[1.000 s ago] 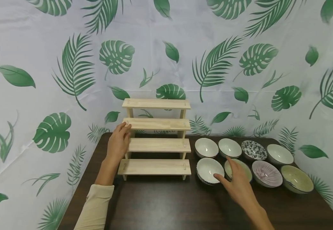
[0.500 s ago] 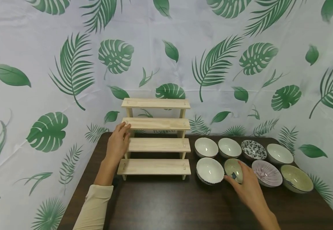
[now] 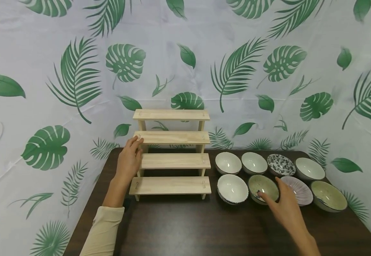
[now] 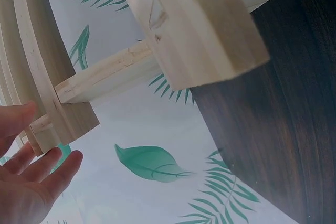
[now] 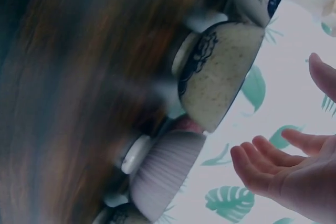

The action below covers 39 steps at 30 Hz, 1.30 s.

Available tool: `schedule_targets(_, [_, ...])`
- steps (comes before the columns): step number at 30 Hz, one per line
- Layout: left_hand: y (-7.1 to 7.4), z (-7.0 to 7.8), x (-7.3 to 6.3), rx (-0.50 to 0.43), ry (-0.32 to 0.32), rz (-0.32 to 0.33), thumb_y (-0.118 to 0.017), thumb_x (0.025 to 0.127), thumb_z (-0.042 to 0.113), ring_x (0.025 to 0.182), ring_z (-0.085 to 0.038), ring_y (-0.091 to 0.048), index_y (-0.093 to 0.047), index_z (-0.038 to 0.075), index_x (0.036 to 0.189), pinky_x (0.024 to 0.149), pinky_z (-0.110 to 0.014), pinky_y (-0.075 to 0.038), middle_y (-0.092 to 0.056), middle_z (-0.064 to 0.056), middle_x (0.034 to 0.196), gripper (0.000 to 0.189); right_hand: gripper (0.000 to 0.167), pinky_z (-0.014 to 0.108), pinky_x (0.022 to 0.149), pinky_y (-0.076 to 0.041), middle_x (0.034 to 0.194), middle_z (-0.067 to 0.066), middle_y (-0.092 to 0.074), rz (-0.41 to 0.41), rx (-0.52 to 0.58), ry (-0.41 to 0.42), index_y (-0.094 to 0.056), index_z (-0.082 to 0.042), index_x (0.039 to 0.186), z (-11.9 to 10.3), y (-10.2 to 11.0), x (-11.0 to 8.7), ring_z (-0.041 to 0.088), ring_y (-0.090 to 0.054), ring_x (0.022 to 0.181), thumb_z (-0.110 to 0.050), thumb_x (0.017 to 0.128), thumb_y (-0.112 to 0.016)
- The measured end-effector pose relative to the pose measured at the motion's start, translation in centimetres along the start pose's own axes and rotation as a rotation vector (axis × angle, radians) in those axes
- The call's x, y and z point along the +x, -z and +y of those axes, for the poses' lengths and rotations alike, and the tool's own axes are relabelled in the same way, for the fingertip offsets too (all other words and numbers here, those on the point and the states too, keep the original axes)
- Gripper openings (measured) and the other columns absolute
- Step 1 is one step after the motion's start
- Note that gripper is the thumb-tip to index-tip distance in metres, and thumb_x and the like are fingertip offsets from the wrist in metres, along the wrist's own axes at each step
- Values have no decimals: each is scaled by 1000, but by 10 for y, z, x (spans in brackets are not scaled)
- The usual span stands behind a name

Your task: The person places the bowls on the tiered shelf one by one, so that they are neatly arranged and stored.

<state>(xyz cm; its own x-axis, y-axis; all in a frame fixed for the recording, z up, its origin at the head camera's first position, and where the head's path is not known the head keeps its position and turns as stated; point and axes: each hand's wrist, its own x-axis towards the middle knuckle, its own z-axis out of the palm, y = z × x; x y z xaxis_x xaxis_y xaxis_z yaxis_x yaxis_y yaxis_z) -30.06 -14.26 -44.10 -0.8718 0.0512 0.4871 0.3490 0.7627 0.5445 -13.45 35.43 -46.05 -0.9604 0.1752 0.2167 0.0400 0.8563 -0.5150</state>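
My left hand (image 3: 129, 159) holds the left end of the second board from the top of a tiered wooden shelf (image 3: 170, 185). In the left wrist view the thumb and fingers (image 4: 63, 169) lie on either side of the board's end. My right hand (image 3: 286, 204) hovers over the front row of bowls, fingers spread and nothing in them. Nearest to it are a speckled green bowl (image 3: 262, 185) and a lilac streaked bowl (image 3: 302, 193), partly hidden by the hand. The right wrist view shows the hand (image 5: 294, 166) apart from the bowl rims.
Several more bowls stand in two rows right of the shelf: white ones (image 3: 232, 188), a black-and-white patterned one (image 3: 280, 164) and another green one (image 3: 330, 195). All rest on a dark wooden table (image 3: 179, 227). A leaf-print cloth (image 3: 159, 32) hangs behind.
My right hand has moved right, from over the front white bowl and green bowl to between the green and lilac bowls. The left hand stays at the shelf board.
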Motion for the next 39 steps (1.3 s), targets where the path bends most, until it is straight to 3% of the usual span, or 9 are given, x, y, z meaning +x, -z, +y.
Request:
schedule_targets(20, [0, 0, 2, -1, -14, 22, -61, 100, 1, 119, -46, -64, -60, 2, 141, 94, -62, -53, -52, -22, 151, 41, 84, 74, 101, -35, 138, 48, -43, 109, -61, -20, -37, 18, 146, 31, 3, -2, 63, -41, 125, -37, 94, -75])
schedule_targets(25, [-2, 1, 1, 0, -22, 30, -61, 100, 1, 112, -44, -68, -61, 1, 140, 89, -60, -55, -53, -22, 150, 40, 85, 76, 103, -32, 138, 50, -41, 119, -66, -63, -35, 18, 146, 42, 8, -4, 66, -38, 127, -37, 94, -74])
schedule_targets(34, [-1, 2, 0, -4, -4, 17, -61, 101, 3, 117, -46, -65, -61, 2, 141, 92, -62, -53, -52, -21, 152, 40, 85, 76, 104, -30, 137, 52, -41, 152, -98, -99, -38, 20, 144, 59, 14, -4, 69, -37, 125, -36, 93, -76])
schedule_targets(39, [1, 4, 1, 7, -9, 34, -62, 100, 2, 113, -46, -67, -62, 2, 139, 89, -62, -54, -54, -21, 150, 40, 82, 76, 105, -28, 137, 52, -41, 158, -115, -139, -37, 18, 145, 67, 16, -3, 69, -35, 126, -34, 94, -74])
